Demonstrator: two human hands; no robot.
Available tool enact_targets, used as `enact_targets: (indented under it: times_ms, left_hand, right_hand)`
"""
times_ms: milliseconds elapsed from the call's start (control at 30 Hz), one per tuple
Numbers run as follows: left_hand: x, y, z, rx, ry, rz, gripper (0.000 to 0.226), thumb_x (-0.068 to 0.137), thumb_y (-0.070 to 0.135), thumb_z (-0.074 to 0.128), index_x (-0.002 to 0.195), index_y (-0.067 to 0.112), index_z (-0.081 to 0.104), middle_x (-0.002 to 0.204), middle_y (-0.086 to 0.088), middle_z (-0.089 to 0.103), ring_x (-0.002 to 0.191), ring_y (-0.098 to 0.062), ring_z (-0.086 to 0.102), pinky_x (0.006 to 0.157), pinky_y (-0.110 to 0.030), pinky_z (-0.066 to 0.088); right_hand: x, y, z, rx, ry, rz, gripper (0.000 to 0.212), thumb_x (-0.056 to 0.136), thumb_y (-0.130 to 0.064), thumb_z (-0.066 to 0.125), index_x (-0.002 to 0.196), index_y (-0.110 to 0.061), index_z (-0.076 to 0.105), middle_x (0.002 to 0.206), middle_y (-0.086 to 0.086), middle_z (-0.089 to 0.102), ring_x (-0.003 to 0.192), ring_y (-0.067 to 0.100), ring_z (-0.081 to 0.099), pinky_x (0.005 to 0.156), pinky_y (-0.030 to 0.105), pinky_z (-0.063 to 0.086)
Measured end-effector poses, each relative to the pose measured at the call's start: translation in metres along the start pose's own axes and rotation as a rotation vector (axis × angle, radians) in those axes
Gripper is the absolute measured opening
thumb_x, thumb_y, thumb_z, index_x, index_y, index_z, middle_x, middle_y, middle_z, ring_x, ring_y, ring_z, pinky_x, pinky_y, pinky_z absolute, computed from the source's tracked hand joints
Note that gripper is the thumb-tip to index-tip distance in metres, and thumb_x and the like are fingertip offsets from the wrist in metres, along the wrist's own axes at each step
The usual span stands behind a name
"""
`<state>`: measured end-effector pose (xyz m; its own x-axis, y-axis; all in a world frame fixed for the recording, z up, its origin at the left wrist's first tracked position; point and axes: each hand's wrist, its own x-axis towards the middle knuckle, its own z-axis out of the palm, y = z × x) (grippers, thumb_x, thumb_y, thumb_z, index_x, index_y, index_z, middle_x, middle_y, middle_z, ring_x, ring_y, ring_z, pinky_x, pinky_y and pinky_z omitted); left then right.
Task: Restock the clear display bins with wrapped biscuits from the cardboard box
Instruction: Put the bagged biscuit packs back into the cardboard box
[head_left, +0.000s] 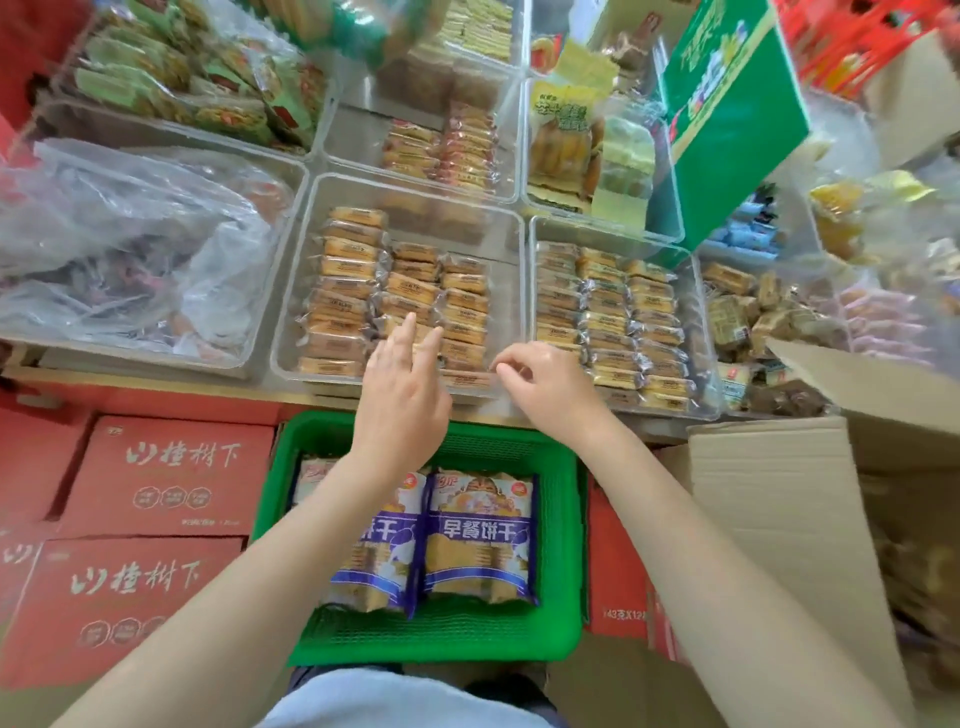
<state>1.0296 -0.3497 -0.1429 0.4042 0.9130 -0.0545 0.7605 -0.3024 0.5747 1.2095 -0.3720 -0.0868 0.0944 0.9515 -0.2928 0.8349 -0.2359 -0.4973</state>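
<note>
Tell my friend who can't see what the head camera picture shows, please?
Two bare hands reach into a clear bin half filled with rows of wrapped biscuits: the left hand flat on the packs, the right hand curled at the front edge. Below sits a green basket holding biscuit bags; an open cardboard box is on the right.

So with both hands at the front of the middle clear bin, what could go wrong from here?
1. The left hand reaches over neat rows of wrapped biscuits; a careless push might skew them.
2. The right hand curls at the front wall of the middle bin, which sits at the shelf edge; tugging could slide it toward the green basket below.
</note>
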Motion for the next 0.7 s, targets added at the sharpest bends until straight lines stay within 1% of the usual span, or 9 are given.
enact_targets:
  times_ms: [100, 167, 233, 300, 367, 433, 500, 567, 700]
  left_hand:
    - [-0.013, 0.09, 0.021, -0.169, -0.133, 0.086, 0.053, 0.102, 0.022, 0.049, 0.154, 0.021, 0.037, 0.15, -0.003, 0.049, 0.138, -0.018, 0.044, 0.122, -0.042, 0.024]
    - [-0.024, 0.146, 0.039, -0.31, -0.244, 0.096, 0.048, 0.103, 0.026, 0.049, 0.15, 0.028, 0.043, 0.136, 0.004, 0.06, 0.116, -0.015, 0.059, 0.104, -0.041, 0.048]
    - [-0.036, 0.199, 0.06, -0.438, -0.291, 0.104, 0.042, 0.102, 0.029, 0.051, 0.145, 0.03, 0.049, 0.131, 0.007, 0.062, 0.106, -0.011, 0.062, 0.091, -0.039, 0.055]
    - [-0.047, 0.246, 0.082, -0.533, -0.295, 0.104, 0.041, 0.101, 0.032, 0.054, 0.142, 0.029, 0.05, 0.133, 0.008, 0.06, 0.107, -0.008, 0.061, 0.089, -0.034, 0.054]
    - [-0.058, 0.297, 0.109, -0.605, -0.315, 0.058, 0.053, 0.099, 0.039, 0.058, 0.148, 0.03, 0.043, 0.141, 0.011, 0.049, 0.113, -0.006, 0.057, 0.092, -0.033, 0.054]
    - [-0.068, 0.34, 0.136, -0.632, -0.334, -0.003, 0.073, 0.094, 0.047, 0.064, 0.156, 0.031, 0.028, 0.15, 0.012, 0.038, 0.128, -0.009, 0.048, 0.105, -0.037, 0.047]
    - [-0.073, 0.376, 0.161, -0.641, -0.327, -0.07, 0.083, 0.091, 0.042, 0.069, 0.158, 0.03, 0.021, 0.152, 0.011, 0.032, 0.135, -0.006, 0.036, 0.111, -0.032, 0.035]
    - [-0.074, 0.4, 0.181, -0.615, -0.263, -0.156, 0.08, 0.09, 0.03, 0.069, 0.155, 0.031, 0.023, 0.147, 0.01, 0.039, 0.127, -0.006, 0.038, 0.1, -0.027, 0.034]
    - [-0.063, 0.417, 0.196, -0.417, -0.145, -0.354, 0.066, 0.095, 0.019, 0.053, 0.155, 0.027, 0.027, 0.143, -0.002, 0.053, 0.111, -0.022, 0.056, 0.085, -0.036, 0.048]
  right_hand:
    - [-0.055, 0.037, -0.047, 0.102, 0.166, -0.014, 0.021, 0.101, -0.02, 0.052, 0.104, -0.017, 0.073, 0.086, -0.005, 0.069, 0.079, 0.012, 0.062, 0.071, 0.03, 0.05]
    - [-0.094, 0.07, -0.08, 0.181, 0.327, -0.001, 0.019, 0.101, -0.02, 0.054, 0.101, -0.017, 0.073, 0.078, -0.008, 0.068, 0.072, 0.011, 0.064, 0.068, 0.032, 0.053]
    - [-0.134, 0.107, -0.109, 0.264, 0.514, 0.009, 0.018, 0.1, -0.019, 0.054, 0.099, -0.017, 0.072, 0.074, -0.011, 0.065, 0.069, 0.009, 0.064, 0.067, 0.031, 0.055]
    - [-0.169, 0.144, -0.134, 0.35, 0.669, 0.041, 0.018, 0.099, -0.018, 0.054, 0.096, -0.016, 0.072, 0.07, -0.011, 0.064, 0.066, 0.009, 0.063, 0.066, 0.032, 0.055]
    - [-0.202, 0.19, -0.158, 0.42, 0.762, 0.085, 0.018, 0.099, -0.017, 0.054, 0.093, -0.015, 0.072, 0.067, -0.008, 0.065, 0.062, 0.01, 0.062, 0.061, 0.031, 0.055]
    - [-0.22, 0.243, -0.175, 0.477, 0.782, 0.173, 0.02, 0.099, -0.016, 0.053, 0.088, -0.016, 0.07, 0.063, -0.001, 0.065, 0.055, 0.013, 0.062, 0.055, 0.03, 0.054]
    - [-0.226, 0.297, -0.182, 0.529, 0.709, 0.323, 0.022, 0.097, -0.016, 0.052, 0.083, -0.017, 0.069, 0.064, 0.001, 0.066, 0.052, 0.014, 0.061, 0.053, 0.029, 0.051]
    - [-0.225, 0.346, -0.181, 0.579, 0.579, 0.473, 0.023, 0.096, -0.016, 0.051, 0.083, -0.017, 0.068, 0.073, 0.004, 0.069, 0.056, 0.014, 0.062, 0.057, 0.03, 0.051]
    - [-0.21, 0.419, -0.168, 0.625, 0.478, 0.607, 0.021, 0.101, -0.017, 0.049, 0.097, -0.014, 0.069, 0.094, 0.008, 0.071, 0.084, 0.021, 0.067, 0.076, 0.034, 0.057]
